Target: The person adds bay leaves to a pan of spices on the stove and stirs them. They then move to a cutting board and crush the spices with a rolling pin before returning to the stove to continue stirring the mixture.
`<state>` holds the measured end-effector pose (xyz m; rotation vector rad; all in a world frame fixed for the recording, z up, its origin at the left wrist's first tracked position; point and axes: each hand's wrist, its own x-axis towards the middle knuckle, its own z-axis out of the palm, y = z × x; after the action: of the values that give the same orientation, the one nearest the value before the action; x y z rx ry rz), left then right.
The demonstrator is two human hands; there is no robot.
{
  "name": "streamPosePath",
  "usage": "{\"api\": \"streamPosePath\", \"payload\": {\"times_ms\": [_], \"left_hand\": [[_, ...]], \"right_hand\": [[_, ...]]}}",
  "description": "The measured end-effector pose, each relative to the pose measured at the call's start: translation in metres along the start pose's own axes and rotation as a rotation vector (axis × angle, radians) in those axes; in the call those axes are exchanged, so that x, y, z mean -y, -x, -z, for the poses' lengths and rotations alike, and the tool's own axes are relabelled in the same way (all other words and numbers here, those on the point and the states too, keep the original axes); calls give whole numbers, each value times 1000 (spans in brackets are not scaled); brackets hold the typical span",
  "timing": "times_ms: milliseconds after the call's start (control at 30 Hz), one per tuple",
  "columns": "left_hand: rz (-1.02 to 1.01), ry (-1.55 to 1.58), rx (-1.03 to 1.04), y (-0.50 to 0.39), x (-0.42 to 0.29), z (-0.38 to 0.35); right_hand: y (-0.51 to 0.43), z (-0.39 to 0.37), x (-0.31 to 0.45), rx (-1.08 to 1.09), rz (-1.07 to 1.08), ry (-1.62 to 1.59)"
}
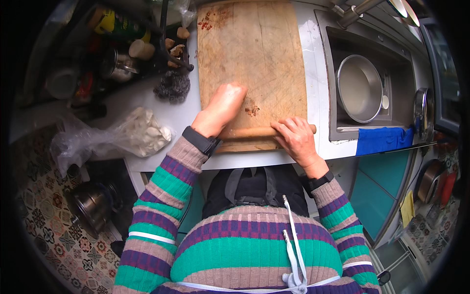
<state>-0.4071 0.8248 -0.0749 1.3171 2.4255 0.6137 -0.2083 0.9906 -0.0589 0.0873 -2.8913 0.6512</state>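
Note:
A wooden cutting board (271,66) lies lengthwise before me on the white counter. Across its near end rests a wooden rolling pin (249,132). My right hand (295,137) grips the pin close to its right end. My left hand (229,101) is over the board's left side with its fingers curled under, so what they hold, if anything, is hidden. Just right of it sits a small heap of reddish-brown bits (252,110). More red bits (206,22) lie at the board's far left corner.
On the right, a sink (332,114) holds a round metal basin (360,88); a blue cloth (383,139) hangs over its front edge. To the left are a plastic bag of pale pieces (147,134), a steel-wool scourer (174,86) and a dark rack (178,62) with jars.

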Motion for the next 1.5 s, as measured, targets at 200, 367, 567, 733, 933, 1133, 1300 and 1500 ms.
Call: {"api": "streamPosePath", "payload": {"times_ms": [200, 367, 567, 733, 933, 1133, 1300, 1500], "left_hand": [[74, 219, 41, 28, -11, 8], [294, 67, -337, 55, -7, 9], [371, -208, -302, 65, -3, -26], [255, -285, -369, 47, 11, -28], [261, -239, -366, 10, 21, -4], [393, -222, -82, 59, -18, -13], [260, -225, -376, 6, 27, -12], [338, -177, -193, 54, -13, -16]], "right_hand": [[3, -2, -1, 17, -30, -23], [-14, -8, -4, -4, -38, -32], [-29, -19, -8, 16, -143, -26], [-49, -41, -16, 23, -322, 304], [-96, -39, -29, 26, -298, 395], [-50, -20, 12, 245, -382, 314], [-98, -48, -35, -20, -255, 335], [-55, -30, 3, 88, -285, 305]]}}
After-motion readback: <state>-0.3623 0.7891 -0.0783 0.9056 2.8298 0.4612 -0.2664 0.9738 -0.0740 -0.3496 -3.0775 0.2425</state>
